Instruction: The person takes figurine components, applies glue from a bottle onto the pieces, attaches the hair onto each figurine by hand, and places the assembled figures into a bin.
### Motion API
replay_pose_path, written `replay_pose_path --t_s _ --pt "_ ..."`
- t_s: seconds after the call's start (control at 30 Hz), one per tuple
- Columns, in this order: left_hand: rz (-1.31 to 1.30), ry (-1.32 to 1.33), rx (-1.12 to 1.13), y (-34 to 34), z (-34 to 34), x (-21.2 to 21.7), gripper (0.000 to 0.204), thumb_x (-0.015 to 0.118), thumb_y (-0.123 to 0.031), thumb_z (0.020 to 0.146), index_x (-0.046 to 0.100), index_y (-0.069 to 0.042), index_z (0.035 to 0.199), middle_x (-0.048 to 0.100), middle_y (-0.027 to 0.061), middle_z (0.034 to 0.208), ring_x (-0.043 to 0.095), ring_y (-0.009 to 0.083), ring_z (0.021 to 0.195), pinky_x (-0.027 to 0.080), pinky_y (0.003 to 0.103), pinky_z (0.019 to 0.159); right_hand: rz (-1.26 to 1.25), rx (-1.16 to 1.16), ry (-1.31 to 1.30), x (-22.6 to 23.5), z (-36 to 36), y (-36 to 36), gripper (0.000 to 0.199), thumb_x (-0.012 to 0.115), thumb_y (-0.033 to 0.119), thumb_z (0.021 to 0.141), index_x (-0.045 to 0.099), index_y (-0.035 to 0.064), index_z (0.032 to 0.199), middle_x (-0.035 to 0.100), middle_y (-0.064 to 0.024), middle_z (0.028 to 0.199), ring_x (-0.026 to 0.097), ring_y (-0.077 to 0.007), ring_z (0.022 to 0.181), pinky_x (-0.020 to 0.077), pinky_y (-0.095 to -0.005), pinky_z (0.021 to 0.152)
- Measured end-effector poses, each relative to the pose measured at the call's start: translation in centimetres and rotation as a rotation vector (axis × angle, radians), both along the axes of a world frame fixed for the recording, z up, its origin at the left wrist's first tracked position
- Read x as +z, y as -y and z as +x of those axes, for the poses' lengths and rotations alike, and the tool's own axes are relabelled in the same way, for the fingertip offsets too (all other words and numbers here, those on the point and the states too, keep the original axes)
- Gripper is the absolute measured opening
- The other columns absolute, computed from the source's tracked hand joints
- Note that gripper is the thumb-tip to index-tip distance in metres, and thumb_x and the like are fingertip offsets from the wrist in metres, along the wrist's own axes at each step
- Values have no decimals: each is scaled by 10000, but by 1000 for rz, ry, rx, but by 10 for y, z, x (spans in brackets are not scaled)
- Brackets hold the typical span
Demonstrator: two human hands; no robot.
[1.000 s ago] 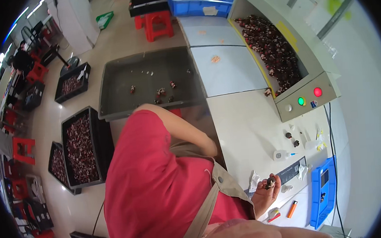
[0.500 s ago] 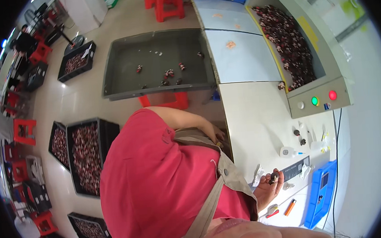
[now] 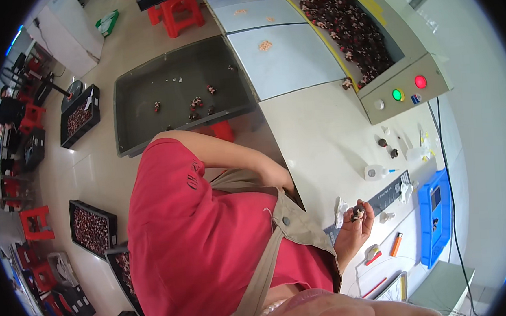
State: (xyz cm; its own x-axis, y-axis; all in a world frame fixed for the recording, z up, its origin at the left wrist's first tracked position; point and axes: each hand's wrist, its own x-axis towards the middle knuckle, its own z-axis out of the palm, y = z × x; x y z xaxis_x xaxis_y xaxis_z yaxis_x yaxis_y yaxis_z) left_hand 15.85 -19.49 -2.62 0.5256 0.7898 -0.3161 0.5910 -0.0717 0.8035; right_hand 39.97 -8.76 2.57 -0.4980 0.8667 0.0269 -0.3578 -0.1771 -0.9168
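Observation:
My right hand (image 3: pixel 352 237) is raised over the worktable, its fingers closed on a small dark-brown piece with pale spots (image 3: pixel 358 213). Close by lie a crumpled white tissue (image 3: pixel 341 211) and a dark printed strip (image 3: pixel 388 201). A white squeeze bottle with a blue tip (image 3: pixel 375 172) stands farther along the table, and beyond it are two loose dark pieces (image 3: pixel 383 142). My left hand (image 3: pixel 278 178) is low by the table's near edge, next to my beige apron. Shadow and the apron hide its fingers.
A blue tray (image 3: pixel 424 233) and an orange-handled tool (image 3: pixel 396 245) lie right of my right hand. A machine panel with lit buttons (image 3: pixel 384 101) borders a trough of small dark pieces (image 3: pixel 343 28). A large grey tray (image 3: pixel 124 114) holds several pieces. Red stools (image 3: pixel 181 14) and full bins (image 3: pixel 94 228) stand on the floor.
The view has turned, so the grey tray and machine sit farther left and the blue tray shows more fully. My right hand still holds the dark piece.

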Motion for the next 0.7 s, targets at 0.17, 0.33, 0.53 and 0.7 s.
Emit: replay_pose_path --t_s 0.17,0.33,0.53,0.7 --pt "-99 84 -113 -17 9 29 410 484 -189 843 507 30 1190 566 226 1128 535 342 1038 421 391 879 52 -15 62 2 -2 3 334 487 -59 799 517 25 1121 531 -102 1099 528 -121 824 431 -231 735" --pt "-48 68 -146 -22 18 40 413 536 -283 868 555 11 1157 616 187 1062 580 288 980 452 353 829 78 4 99 -5 1 5 327 544 2 803 508 15 1128 531 -99 1099 528 -130 828 433 -246 727" --pt "-39 337 139 -32 34 46 410 585 -258 841 544 -1 1158 649 135 929 634 197 824 486 306 739 141 66 103 -17 4 6 437 673 124 770 502 11 1157 538 -99 1132 534 -153 931 432 -275 804" --pt "-314 779 352 -41 54 45 518 596 -282 866 412 -3 1262 623 105 1007 608 163 917 477 275 797 183 89 116 -18 3 8 484 709 100 748 496 -5 1170 530 -103 1160 506 -167 1028 380 -316 925"
